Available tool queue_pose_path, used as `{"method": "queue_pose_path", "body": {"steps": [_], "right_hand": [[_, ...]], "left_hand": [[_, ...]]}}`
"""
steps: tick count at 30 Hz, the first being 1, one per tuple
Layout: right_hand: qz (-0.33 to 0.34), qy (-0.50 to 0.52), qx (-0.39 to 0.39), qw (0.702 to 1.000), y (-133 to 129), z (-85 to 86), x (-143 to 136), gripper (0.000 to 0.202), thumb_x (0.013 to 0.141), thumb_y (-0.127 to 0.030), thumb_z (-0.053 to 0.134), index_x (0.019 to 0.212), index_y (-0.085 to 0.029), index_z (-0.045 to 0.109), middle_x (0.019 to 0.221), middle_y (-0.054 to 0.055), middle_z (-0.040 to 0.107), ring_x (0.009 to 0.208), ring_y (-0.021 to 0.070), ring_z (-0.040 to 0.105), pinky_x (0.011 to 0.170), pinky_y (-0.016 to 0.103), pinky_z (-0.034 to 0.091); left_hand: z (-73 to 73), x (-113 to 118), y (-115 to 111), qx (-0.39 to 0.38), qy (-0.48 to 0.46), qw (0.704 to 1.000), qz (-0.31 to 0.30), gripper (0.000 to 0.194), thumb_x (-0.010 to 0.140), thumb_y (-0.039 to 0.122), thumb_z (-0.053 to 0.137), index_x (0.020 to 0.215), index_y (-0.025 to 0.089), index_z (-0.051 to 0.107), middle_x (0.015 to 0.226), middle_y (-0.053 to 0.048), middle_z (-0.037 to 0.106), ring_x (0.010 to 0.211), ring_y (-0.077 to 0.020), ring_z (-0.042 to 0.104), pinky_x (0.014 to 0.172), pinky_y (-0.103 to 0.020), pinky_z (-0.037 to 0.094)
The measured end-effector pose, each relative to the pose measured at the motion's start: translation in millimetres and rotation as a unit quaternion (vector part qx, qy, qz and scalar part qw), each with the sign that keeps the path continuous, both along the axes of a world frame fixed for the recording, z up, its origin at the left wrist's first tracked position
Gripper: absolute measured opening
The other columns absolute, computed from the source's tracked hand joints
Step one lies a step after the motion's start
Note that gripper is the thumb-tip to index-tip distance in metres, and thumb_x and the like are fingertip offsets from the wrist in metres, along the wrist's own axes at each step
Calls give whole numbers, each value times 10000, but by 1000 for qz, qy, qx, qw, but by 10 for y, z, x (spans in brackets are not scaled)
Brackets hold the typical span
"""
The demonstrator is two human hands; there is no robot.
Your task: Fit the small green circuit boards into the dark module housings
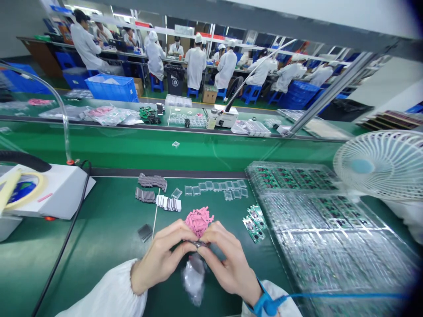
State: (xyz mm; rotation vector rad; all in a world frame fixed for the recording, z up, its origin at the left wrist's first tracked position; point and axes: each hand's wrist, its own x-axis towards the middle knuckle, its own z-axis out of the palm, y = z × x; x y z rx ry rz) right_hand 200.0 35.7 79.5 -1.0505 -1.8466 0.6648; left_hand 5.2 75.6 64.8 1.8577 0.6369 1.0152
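Note:
My left hand (165, 252) and my right hand (227, 259) meet at the front middle of the green bench. Both pinch a small, dark, flat piece (199, 243) between thumbs and fingers; most of it is hidden. Just beyond the fingertips lies a heap of pink strips (199, 219). Below them rests a crumpled clear plastic bag (194, 281). Dark thin squares (144, 232) sit left of my left hand. Farther back are rows of grey pieces (152, 181), white pieces (168, 203) and small clear plastic covers (216, 186). Several green circuit boards (255, 223) lie right of my right hand.
Stacked clear trays (284, 211) with circuit boards fill the right side, beside a white fan (373, 165). At left stands a white machine (62, 189) with a black cable (68, 237). A blue wrist strap (263, 301) trails a cord rightward. Co-workers (195, 61) sit beyond.

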Motion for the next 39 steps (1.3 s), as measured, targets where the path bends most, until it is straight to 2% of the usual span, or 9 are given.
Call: {"method": "queue_pose_path", "body": {"steps": [5,8,15,19,24,28,31,35,39], "right_hand": [[-41,57,-40,997,154,15,-101,67,925,-207,612,860,-203,630,736,11,634,688,161,583,652,307,487],[-37,59,-45,997,412,106,-106,76,894,-257,678,946,-202,671,778,5,671,704,154,620,687,298,514],[-109,-155,-126,974,2010,-42,16,153,931,-246,635,1037,-146,679,970,58,731,866,166,686,798,300,560],[-159,-242,-141,947,3041,-327,-12,304,953,-304,630,1222,-163,604,1246,90,629,1058,226,651,893,437,559],[-208,-332,-128,911,3649,-514,-41,342,961,-328,615,1267,-180,580,1302,97,593,1108,245,625,926,466,540],[-208,-376,-108,897,3743,-558,-9,309,968,-328,604,1240,-181,596,1281,93,607,1088,233,633,917,451,545],[-186,-391,-99,896,3666,-504,43,319,965,-330,609,1242,-175,593,1272,92,611,1083,235,636,911,452,548],[-147,-388,-86,906,3179,-287,202,310,949,-296,630,1227,-163,596,1244,89,619,1090,238,629,931,461,531],[-111,-371,-61,920,2147,-102,408,317,909,-173,627,1224,-175,591,1216,92,607,1178,226,567,1028,400,471]], "left_hand": [[-36,0,138,-48,-35,997,44,133,894,150,647,984,207,728,932,-80,718,879,-205,659,788,-325,524],[-29,-28,341,-180,-123,971,100,47,852,198,714,896,197,730,883,-53,709,824,-175,655,746,-282,531],[-83,-165,693,-541,-410,730,77,139,822,138,722,956,163,697,870,-46,640,737,-100,619,624,-166,516],[-153,-194,686,-592,-450,665,63,120,815,118,722,921,148,674,893,-67,621,738,-86,600,584,-137,475],[-245,-196,682,-567,-442,694,47,212,775,168,784,950,172,664,894,-50,616,746,-90,593,574,-146,441],[-239,-198,674,-555,-432,709,49,249,743,184,822,951,166,686,843,-29,618,734,-104,599,574,-175,447],[-187,-203,637,-507,-393,763,72,191,803,230,781,963,185,687,794,-7,614,697,-100,583,613,-209,478],[-140,-214,548,-365,-312,868,127,164,843,254,744,993,219,686,855,-8,646,761,-118,607,658,-218,499],[-156,-197,422,-232,-220,933,166,231,866,207,712,1083,274,669,965,0,663,942,-150,640,857,-254,507]]}}
